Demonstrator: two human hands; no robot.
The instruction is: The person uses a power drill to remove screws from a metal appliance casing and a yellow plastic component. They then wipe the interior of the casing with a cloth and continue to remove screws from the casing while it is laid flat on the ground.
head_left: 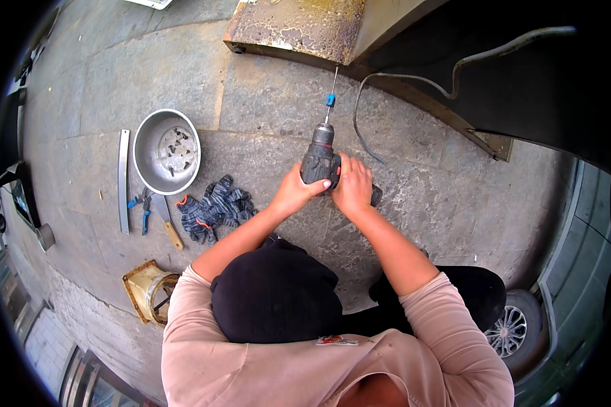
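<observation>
Two hands (354, 184) clamped around drill (319, 159); blue-collared bit (330, 101) reaches edge of rusty panel (299, 27); work apparently underway, unfinished; result at tip unclear.

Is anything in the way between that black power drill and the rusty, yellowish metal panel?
Nothing visible: the thin metal bit on the black power drill appears to reach the rusty metal panel. The curved grey cable lies to the right.
</observation>
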